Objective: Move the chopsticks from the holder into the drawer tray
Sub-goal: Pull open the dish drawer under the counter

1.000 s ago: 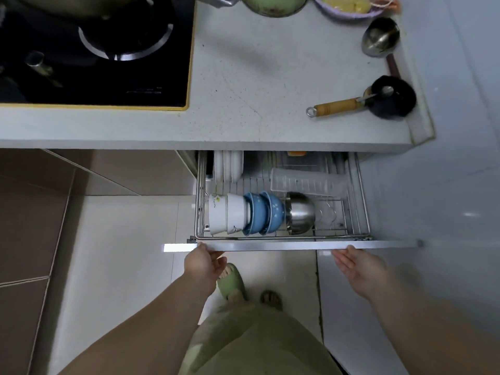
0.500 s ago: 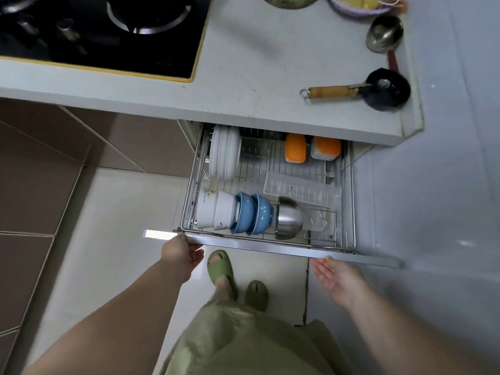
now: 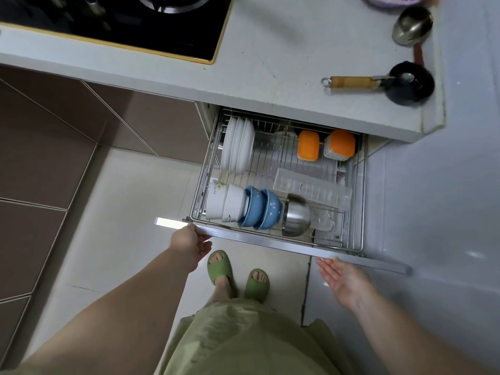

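Drawer (image 3: pixel 278 240) stands pulled out from under the worktop (image 3: pixel 270 63). Left hand (image 3: pixel 189 243) is at the drawer's front left corner, fingers curled loosely against the front rail, grip spread and empty. Right hand (image 3: pixel 342 277) sits just below the front rail near the right end, palm up, grip spread, holding nothing. In the wire rack: white plates (image 3: pixel 238 146) upright at the rear left, white bowls (image 3: pixel 224 203) and blue bowls (image 3: pixel 259 209) on edge along the front, a steel bowl (image 3: pixel 297 215) beside them. A clear tray (image 3: pixel 311 189) lies across the middle right; two orange-lidded boxes (image 3: pixel 324 144) at the rear right. Chopsticks and holder cannot be made out. A black brush (image 3: pixel 405 83) rests near the worktop's right edge.
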